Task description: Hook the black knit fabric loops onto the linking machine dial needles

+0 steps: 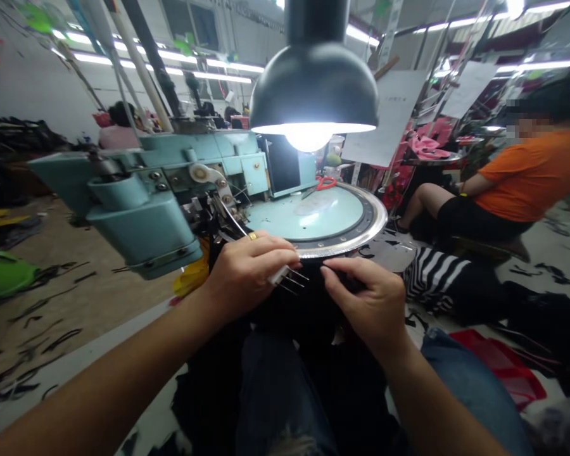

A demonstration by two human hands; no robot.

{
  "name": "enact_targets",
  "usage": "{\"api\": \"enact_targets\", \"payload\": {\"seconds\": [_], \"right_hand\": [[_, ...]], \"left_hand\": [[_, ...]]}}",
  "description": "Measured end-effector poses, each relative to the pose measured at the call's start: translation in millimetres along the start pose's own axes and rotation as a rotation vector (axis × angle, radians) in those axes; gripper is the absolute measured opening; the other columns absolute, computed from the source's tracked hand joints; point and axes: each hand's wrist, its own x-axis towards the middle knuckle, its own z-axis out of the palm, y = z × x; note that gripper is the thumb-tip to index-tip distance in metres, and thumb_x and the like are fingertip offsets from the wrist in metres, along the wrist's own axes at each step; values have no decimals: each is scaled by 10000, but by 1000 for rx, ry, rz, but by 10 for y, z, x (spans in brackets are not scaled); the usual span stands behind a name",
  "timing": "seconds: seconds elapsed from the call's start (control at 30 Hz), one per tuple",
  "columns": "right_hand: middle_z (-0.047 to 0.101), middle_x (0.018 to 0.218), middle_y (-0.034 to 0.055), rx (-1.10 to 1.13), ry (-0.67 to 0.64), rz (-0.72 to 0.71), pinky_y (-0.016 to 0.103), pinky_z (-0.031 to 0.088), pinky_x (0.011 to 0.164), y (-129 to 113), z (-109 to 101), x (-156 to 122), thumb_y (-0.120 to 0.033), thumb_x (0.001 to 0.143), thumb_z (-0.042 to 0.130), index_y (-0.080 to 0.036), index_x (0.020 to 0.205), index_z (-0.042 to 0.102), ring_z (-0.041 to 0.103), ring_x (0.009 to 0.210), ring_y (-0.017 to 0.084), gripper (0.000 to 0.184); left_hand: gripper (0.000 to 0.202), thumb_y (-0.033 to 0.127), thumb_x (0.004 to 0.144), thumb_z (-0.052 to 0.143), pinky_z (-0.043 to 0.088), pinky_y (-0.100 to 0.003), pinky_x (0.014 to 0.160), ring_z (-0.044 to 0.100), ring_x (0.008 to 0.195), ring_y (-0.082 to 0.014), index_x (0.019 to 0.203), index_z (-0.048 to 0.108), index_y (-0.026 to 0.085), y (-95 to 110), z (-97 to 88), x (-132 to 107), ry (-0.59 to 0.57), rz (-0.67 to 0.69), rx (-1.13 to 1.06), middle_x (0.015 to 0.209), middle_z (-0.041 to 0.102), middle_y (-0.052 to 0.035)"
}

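Observation:
My left hand (pixel 247 269) is closed around a small white-handled tool with several thin metal prongs (pixel 289 278) that point right. My right hand (pixel 368 297) pinches black knitted fabric (pixel 304 304) just below the toothed metal rim (pixel 346 244) of a round light-blue machine dial (pixel 308 218). The prong tips sit a short gap from my right fingertips. The fabric hangs down from the rim onto my lap, over blue jeans (pixel 275 392).
A light-blue machine head (pixel 142 209) stands left of the dial. A black lamp (pixel 313 88) shines from above. Red-handled scissors (pixel 323 183) lie on the dial's far side. A person in an orange shirt (pixel 527 177) sits at right. Scraps litter the floor.

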Motion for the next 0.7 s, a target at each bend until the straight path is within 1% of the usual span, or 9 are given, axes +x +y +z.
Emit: {"api": "enact_targets", "payload": {"seconds": [0.13, 0.2, 0.3, 0.37, 0.4, 0.47, 0.6, 0.7], "right_hand": [[780, 816, 19, -23, 23, 25, 259, 572, 756, 7, 31, 10, -160, 832, 717, -174, 861, 769, 716, 725, 156, 61], [783, 829, 21, -26, 30, 42, 261, 573, 762, 10, 43, 15, -162, 831, 717, -177, 864, 770, 722, 740, 161, 64], [783, 832, 16, -24, 41, 70, 259, 574, 753, 7, 46, 20, -164, 830, 719, -184, 863, 771, 723, 744, 163, 65], [781, 825, 14, -24, 34, 88, 258, 575, 745, 2, 42, 21, -167, 825, 722, -186, 860, 771, 719, 735, 162, 62], [781, 823, 14, -23, 27, 95, 257, 574, 741, -2, 40, 20, -169, 822, 725, -186, 858, 771, 718, 731, 162, 61], [781, 827, 15, -16, 18, 105, 255, 572, 742, -10, 33, 16, -172, 821, 726, -185, 857, 772, 718, 734, 161, 60], [778, 818, 6, 0, 16, 114, 249, 568, 736, -25, 21, 6, -176, 825, 721, -192, 850, 770, 715, 725, 156, 57], [777, 808, 0, -5, 18, 110, 246, 567, 726, -23, 18, 3, -178, 826, 721, -199, 842, 769, 714, 716, 154, 54]], "left_hand": [[87, 80, 820, 709, 556, -276, 708, 674, 763, -156, 869, 698, 152, 32, 28, -5, 0, -39, 68, 880, 754, -69], [98, 87, 817, 717, 556, -282, 716, 671, 763, -157, 886, 700, 154, 47, 41, -20, 16, -37, 101, 887, 752, -69], [122, 97, 822, 721, 549, -280, 692, 667, 778, -170, 929, 712, 155, 55, 37, -41, 33, 43, 175, 902, 757, -77], [118, 103, 840, 705, 552, -286, 686, 670, 786, -179, 949, 718, 147, 50, 17, -39, 0, 90, 201, 920, 763, -91], [109, 103, 849, 696, 555, -289, 689, 673, 785, -179, 947, 720, 143, 46, 5, -31, -22, 90, 190, 923, 765, -94], [90, 99, 857, 684, 561, -288, 703, 680, 780, -173, 925, 722, 143, 41, -18, -8, -55, 55, 129, 918, 767, -90], [71, 88, 844, 686, 566, -270, 722, 693, 798, -166, 878, 713, 145, 47, -36, 30, -62, -29, 46, 905, 764, -82], [64, 85, 834, 694, 569, -280, 736, 692, 809, -173, 878, 705, 131, 56, -20, 27, -55, -35, 49, 909, 757, -91]]}}
